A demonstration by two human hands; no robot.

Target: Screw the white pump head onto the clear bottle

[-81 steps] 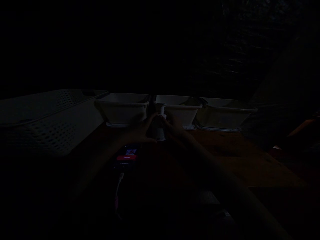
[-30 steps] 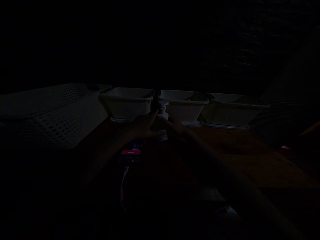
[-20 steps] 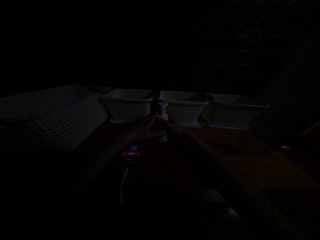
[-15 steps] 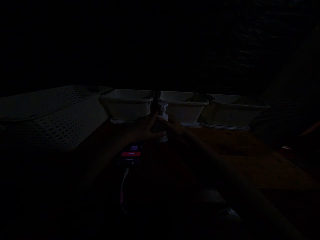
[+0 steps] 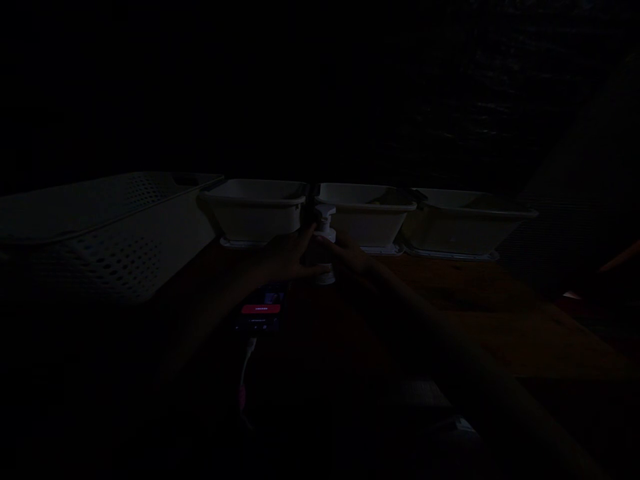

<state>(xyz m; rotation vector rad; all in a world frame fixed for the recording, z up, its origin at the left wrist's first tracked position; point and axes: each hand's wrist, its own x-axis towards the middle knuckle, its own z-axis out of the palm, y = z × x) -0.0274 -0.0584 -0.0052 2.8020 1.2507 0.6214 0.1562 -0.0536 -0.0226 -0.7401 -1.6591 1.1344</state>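
Note:
The scene is very dark. A small white bottle (image 5: 325, 230) with a pump-like top stands upright on the wooden table (image 5: 475, 300), in front of a row of white tubs. My left hand (image 5: 283, 259) wraps round its left side. My right hand (image 5: 353, 257) closes on its right side, its fingers towards the top. Most of the bottle's body is hidden by both hands.
Three white tubs (image 5: 255, 210) (image 5: 367, 213) (image 5: 463, 223) line the back of the table. A large perforated white basket (image 5: 100, 233) stands at the left. A lit phone (image 5: 260, 308) with a cable lies near my left wrist.
My hands have stayed on the bottle. The left hand covers more of the bottle's body than 2.7 s ago. The view has shifted slightly.

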